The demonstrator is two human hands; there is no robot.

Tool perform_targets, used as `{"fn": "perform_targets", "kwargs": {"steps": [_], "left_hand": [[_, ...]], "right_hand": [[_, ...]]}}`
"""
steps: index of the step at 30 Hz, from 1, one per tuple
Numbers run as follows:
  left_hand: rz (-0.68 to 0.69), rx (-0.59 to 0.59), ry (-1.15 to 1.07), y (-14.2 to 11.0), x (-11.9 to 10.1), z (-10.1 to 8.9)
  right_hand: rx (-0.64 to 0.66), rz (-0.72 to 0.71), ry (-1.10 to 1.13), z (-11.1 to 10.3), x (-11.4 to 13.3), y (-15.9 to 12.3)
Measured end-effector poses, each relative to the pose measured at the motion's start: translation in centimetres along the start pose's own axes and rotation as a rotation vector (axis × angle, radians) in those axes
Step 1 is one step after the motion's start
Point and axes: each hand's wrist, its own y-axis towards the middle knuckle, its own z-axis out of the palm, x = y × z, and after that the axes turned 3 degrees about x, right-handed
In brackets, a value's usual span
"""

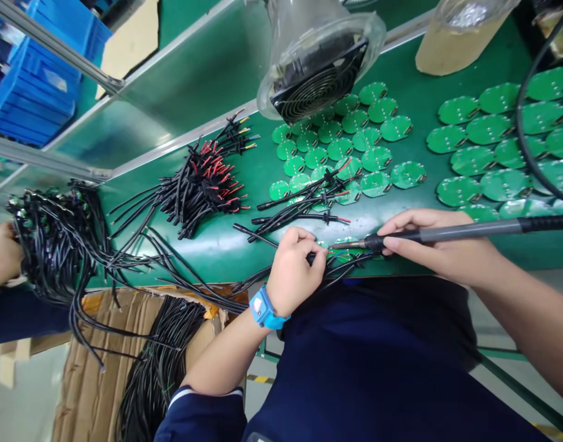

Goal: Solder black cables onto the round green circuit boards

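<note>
Green-topped workbench (pixel 422 95), glossy with reflected light, metal shelf rails (pixel 62 48), blue plastic crates (pixel 32 86) at left, pale floor (pixel 26 399), yellow-and-black floor tape (pixel 260 379)

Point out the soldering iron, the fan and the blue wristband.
Soldering iron (pixel 468 231): head view, on its grey handle.
Fan (pixel 325 85): head view, on its round wire grille.
Blue wristband (pixel 261 307): head view, on its face.
</note>
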Motion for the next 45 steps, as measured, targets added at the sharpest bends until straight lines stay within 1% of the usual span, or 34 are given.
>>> {"fn": "perform_targets", "kwargs": {"steps": [4,8,10,13,15,20,25,27,32,36,40,42,43,45], "left_hand": [[0.003,0.008,-0.003,0.1,-0.1,0.1],[0.009,0.009,-0.014,0.2,-0.3,0.1],[0.005,0.016,-0.018,0.3,-0.4,0.0],[-0.004,0.033,-0.017,0.3,-0.4,0.0],[-0.008,0.043,-0.017,0.3,-0.5,0.0],[-0.001,0.071,-0.017,0.4,-0.3,-0.3],[0.031,0.155,-0.017,0.6,0.2,-1.0],[0.055,0.17,-0.005,0.6,0.3,-1.1],[0.136,0.145,0.032,0.5,0.5,-0.8],[0.13,0.116,0.05,0.3,0.6,-0.5],[0.115,0.125,0.052,0.3,0.6,-0.5],[0.103,0.133,0.054,0.3,0.6,-0.5],[0.099,0.135,0.054,0.3,0.6,-0.5],[0.098,0.137,0.051,0.4,0.6,-0.5]], "right_hand": [[-0.024,-0.057,0.017,0.0,-0.1,0.0],[-0.012,-0.055,0.01,-0.1,-0.3,0.0],[-0.01,-0.041,0.063,-0.2,-0.6,-0.1],[-0.062,-0.026,0.193,-0.3,-1.0,-0.1],[-0.086,-0.021,0.216,-0.2,-1.1,-0.1],[-0.019,0.008,0.175,-0.3,-0.4,0.1],[0.0,0.02,0.135,-0.4,-0.2,0.1],[0.005,0.019,0.123,-0.4,-0.3,0.1],[0.009,0.011,0.087,-0.3,-0.4,0.3],[0.01,0.007,0.074,-0.4,-0.3,0.3],[0.018,0.011,0.076,-0.5,-0.4,0.2],[0.009,0.011,0.111,-0.4,-0.4,0.2],[-0.015,0.008,0.16,-0.3,-0.5,0.2],[-0.098,0.02,0.331,-0.2,-0.6,0.2]]}}
